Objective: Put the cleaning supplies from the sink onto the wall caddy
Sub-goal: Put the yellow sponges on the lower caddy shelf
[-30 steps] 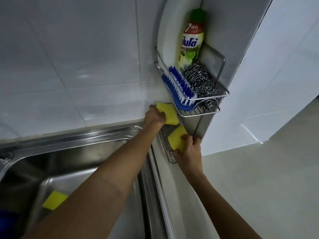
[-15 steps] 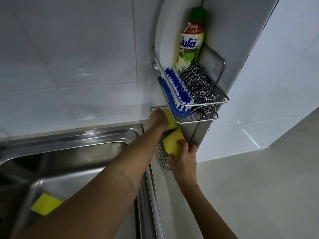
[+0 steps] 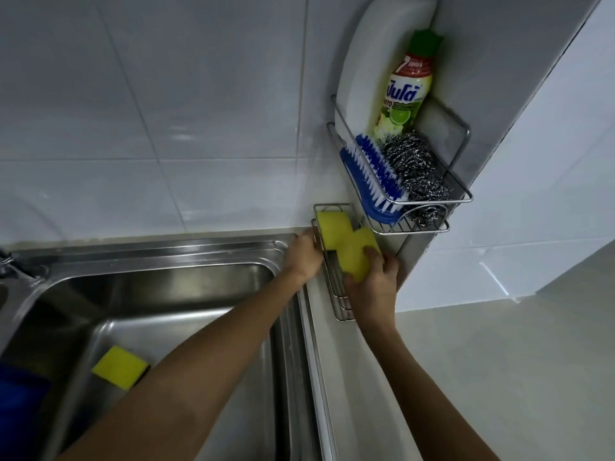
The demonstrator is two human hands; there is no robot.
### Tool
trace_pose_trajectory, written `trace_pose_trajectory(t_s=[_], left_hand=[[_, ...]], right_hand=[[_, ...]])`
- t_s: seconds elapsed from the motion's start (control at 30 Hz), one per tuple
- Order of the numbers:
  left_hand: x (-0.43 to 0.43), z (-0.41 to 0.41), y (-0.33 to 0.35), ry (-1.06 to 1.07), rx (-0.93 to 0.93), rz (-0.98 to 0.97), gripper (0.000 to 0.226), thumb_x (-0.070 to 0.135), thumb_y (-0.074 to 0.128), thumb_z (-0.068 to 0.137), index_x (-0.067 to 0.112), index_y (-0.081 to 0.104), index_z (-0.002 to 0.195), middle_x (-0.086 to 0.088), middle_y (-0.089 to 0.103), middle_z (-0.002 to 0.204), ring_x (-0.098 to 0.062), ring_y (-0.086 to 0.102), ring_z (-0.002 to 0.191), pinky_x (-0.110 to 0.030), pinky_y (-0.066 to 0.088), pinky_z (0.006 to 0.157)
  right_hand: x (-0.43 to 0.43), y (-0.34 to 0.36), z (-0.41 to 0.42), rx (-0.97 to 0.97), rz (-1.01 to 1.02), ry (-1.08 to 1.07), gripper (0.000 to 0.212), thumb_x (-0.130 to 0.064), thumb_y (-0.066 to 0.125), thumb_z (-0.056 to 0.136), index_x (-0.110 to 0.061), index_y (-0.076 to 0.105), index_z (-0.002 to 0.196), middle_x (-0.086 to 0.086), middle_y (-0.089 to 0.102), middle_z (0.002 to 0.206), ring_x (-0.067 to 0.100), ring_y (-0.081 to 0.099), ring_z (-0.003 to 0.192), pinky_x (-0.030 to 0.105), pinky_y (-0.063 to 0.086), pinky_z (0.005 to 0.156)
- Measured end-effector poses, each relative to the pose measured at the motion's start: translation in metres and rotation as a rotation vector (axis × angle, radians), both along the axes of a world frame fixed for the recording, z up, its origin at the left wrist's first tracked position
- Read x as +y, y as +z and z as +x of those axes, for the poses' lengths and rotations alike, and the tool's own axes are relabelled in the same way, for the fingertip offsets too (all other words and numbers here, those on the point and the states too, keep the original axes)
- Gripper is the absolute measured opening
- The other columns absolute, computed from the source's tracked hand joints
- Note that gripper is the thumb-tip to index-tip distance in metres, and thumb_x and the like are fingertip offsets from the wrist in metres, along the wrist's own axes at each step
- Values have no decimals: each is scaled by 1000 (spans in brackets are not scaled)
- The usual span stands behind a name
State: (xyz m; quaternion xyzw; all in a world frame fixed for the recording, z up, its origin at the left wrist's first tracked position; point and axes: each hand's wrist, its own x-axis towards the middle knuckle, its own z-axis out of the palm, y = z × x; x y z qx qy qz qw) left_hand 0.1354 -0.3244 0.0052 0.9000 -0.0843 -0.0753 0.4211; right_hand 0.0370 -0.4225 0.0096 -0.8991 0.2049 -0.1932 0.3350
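Head view shows your right hand clamped on a yellow sponge, seating it in the lower caddy basket, while your left hand's fingers, hidden behind that rim, likely steady the neighbouring sponge.

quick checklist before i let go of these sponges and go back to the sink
1. Far sponge inside the lower rack: ok, it sits at the wall end.
2. Near sponge seated: not ok, the right hand holds it, tilted over the rack.
3. Left hand free of its sponge: cannot tell, its fingers are hidden at the rack's edge.
4. Room left in the rack: ok, bare wires show near the right wrist.
5. Upper shelf steady: ok, brush, scourer and bottle sit inside it.
6. Sink cleared: not ok, a third sponge lies in it.
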Motion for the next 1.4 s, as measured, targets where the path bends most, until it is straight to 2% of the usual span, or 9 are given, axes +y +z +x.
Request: trace_pose_trajectory(t_s=[0.2,0.43,0.57,0.77,0.93,1.03,1.17,1.3,1.4], left_hand=[[-2,-38,-14,-79,100,-95,44,16,36,101,14,39,145,-24,61,127,-36,62,111,-36,50,91],[-1,-47,-14,-214,166,-139,52,15,41,98,22,29,148,-22,61,123,-28,64,83,-26,48,62],[3,-59,-23,-343,100,-76,68,16,40,100,21,0,155,-9,27,158,-31,60,116,-36,51,95],[2,-70,-31,-327,100,50,66,31,27,103,16,-16,152,-1,-8,163,-27,37,142,-40,38,113],[2,-66,-31,-328,167,151,63,35,21,104,12,-11,153,-4,-12,163,-21,-2,152,-39,10,124],[9,-69,-25,-349,200,167,63,38,21,104,11,-6,154,-5,-14,162,-23,2,152,-37,11,124],[44,-78,-26,-262,186,144,63,36,26,103,10,0,154,-6,-3,164,-26,13,151,-35,14,123],[112,-87,-47,-117,206,285,61,30,29,103,7,6,154,-10,7,163,-27,22,148,-36,20,121],[174,-106,-71,-32,276,366,60,26,29,103,4,4,154,-11,4,163,-22,12,151,-37,14,122]], right_hand=[[8,37,45,50,84,14,45,-20,61,88,7,53,123,27,57,124,37,53,115,34,37,98],[0,25,73,54,378,36,42,-17,59,91,0,49,128,17,55,131,28,52,119,26,38,97],[-11,7,83,183,155,137,51,-20,52,95,-8,37,142,17,43,144,32,41,131,34,32,108],[-22,5,86,423,-259,220,42,-28,39,100,-9,41,138,22,41,140,38,45,125,42,41,98],[-25,14,86,546,-426,283,41,-25,32,101,-7,41,137,20,43,139,38,42,127,44,41,100],[-20,21,84,607,-471,259,38,-14,34,98,0,47,131,19,48,136,39,47,124,43,42,100],[10,33,75,452,-499,145,50,-17,40,93,0,35,140,23,38,143,39,41,129,44,39,102],[62,20,58,141,-536,323,60,-28,32,86,4,43,136,22,42,144,37,38,134,44,37,106],[116,-6,44,165,-519,473,65,-28,29,81,5,44,135,21,44,144,35,34,138,44,33,112]])
